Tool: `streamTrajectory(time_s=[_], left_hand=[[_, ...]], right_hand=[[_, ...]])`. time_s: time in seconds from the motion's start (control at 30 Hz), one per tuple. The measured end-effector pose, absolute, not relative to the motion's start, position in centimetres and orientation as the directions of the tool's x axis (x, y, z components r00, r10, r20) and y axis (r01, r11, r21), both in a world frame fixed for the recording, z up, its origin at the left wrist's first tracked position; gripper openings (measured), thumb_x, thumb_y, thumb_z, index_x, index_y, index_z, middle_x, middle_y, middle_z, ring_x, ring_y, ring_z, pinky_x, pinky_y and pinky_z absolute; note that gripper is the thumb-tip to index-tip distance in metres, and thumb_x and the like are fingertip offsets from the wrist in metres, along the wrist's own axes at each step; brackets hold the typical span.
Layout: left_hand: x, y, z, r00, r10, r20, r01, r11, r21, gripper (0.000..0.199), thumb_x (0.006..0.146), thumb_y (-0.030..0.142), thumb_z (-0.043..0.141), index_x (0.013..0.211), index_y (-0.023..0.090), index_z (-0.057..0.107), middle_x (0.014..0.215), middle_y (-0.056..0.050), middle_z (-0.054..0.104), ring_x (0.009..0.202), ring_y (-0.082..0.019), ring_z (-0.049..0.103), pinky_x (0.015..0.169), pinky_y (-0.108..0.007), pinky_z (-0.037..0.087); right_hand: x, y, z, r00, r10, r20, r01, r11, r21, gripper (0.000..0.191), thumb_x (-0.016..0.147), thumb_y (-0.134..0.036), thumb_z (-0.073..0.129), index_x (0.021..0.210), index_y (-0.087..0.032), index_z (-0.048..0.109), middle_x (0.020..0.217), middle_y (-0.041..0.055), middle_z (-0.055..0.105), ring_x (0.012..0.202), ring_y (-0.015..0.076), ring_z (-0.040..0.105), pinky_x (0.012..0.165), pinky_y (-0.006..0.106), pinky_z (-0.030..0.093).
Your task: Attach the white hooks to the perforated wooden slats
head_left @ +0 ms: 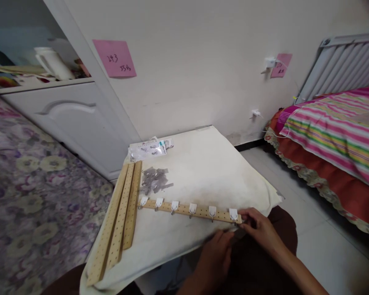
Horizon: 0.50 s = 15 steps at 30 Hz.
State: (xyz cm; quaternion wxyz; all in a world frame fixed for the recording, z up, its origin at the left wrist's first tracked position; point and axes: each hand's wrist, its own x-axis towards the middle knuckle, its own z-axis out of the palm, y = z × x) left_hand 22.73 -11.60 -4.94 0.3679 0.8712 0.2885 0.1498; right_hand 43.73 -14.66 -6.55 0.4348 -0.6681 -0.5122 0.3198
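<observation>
My left hand (217, 252) is at the front table edge, its fingers closed on a small, flat, greyish translucent piece (240, 233). My right hand (260, 227) is beside it, thumb and fingers bent together around the same spot, close to the right end of a perforated wooden strip (183, 209). Exactly what its fingertips grip is partly hidden. Several white hooks (192, 209) with metal ends sit in a row along that strip. Beyond its left part lies a pile of clear, greyish plastic pieces with metal bits (155, 180).
Three longer perforated wooden strips (121, 217) lie along the left side of the cloth-covered table (203, 168). Clear hook packaging (147, 150) rests at the back left corner. A white cabinet (64, 123) stands at left, a bed (335, 127) at right.
</observation>
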Motion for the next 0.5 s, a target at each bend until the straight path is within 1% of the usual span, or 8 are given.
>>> streamTrajectory(time_s=[0.1,0.2,0.27,0.33,0.4,0.5], left_hand=[[22.4,-11.7,-5.1,0.804,0.595,-0.017,0.423,-0.551,0.719,0.042,0.082,0.009,0.042,0.122,0.02,0.05,0.102,-0.007,0.06,0.09,-0.02,0.059,0.079,-0.034,0.05],[21.9,-11.8,-5.3,0.816,0.577,-0.038,0.417,-0.54,0.731,0.04,0.084,0.011,0.041,0.121,0.02,0.051,0.104,-0.007,0.062,0.093,-0.02,0.06,0.082,-0.034,0.049],[21.7,-11.8,-5.4,0.822,0.568,-0.036,0.402,-0.535,0.743,0.039,0.084,0.012,0.041,0.121,0.02,0.052,0.108,-0.007,0.063,0.097,-0.02,0.06,0.086,-0.034,0.048],[21.5,-12.0,-5.3,0.827,0.56,-0.052,0.405,-0.528,0.747,0.038,0.085,0.013,0.04,0.12,0.021,0.053,0.109,-0.007,0.064,0.097,-0.02,0.06,0.086,-0.033,0.048],[21.3,-12.1,-5.3,0.822,0.564,-0.078,0.428,-0.522,0.738,0.036,0.085,0.014,0.04,0.117,0.022,0.056,0.107,-0.006,0.066,0.096,-0.02,0.061,0.085,-0.032,0.048],[21.1,-12.3,-5.5,0.817,0.568,-0.101,0.45,-0.519,0.727,0.034,0.085,0.014,0.041,0.112,0.024,0.058,0.105,-0.004,0.068,0.094,-0.019,0.062,0.084,-0.031,0.048]], right_hand=[[43.2,-14.8,-5.7,0.254,0.962,-0.099,0.242,-0.163,-0.956,0.031,0.068,-0.02,0.06,0.099,-0.021,0.064,0.087,0.0009,0.067,0.074,0.0162,0.06,0.066,0.026,0.048],[42.7,-14.9,-5.1,0.186,0.945,-0.268,-0.028,-0.268,-0.963,0.029,0.063,-0.02,0.066,0.092,-0.021,0.061,0.081,-0.0007,0.068,0.069,0.0148,0.062,0.057,0.023,0.047],[42.5,-15.0,-5.0,0.116,0.933,-0.339,-0.201,-0.313,-0.928,0.033,0.06,-0.019,0.072,0.09,-0.02,0.06,0.078,-0.0019,0.067,0.067,0.013,0.063,0.056,0.021,0.047],[42.4,-15.2,-4.8,0.07,0.923,-0.379,-0.326,-0.338,-0.883,0.038,0.059,-0.018,0.076,0.094,-0.019,0.061,0.081,-0.0016,0.068,0.07,0.012,0.065,0.061,0.02,0.05],[42.4,-15.5,-4.6,0.051,0.902,-0.428,-0.409,-0.372,-0.833,0.04,0.064,-0.022,0.077,0.1,-0.019,0.062,0.085,0.0,0.068,0.073,0.012,0.067,0.064,0.02,0.052],[42.5,-16.0,-4.5,0.011,0.874,-0.486,-0.48,-0.422,-0.769,0.032,0.071,-0.028,0.076,0.1,-0.018,0.064,0.085,0.0023,0.069,0.072,0.0121,0.068,0.063,0.019,0.054]])
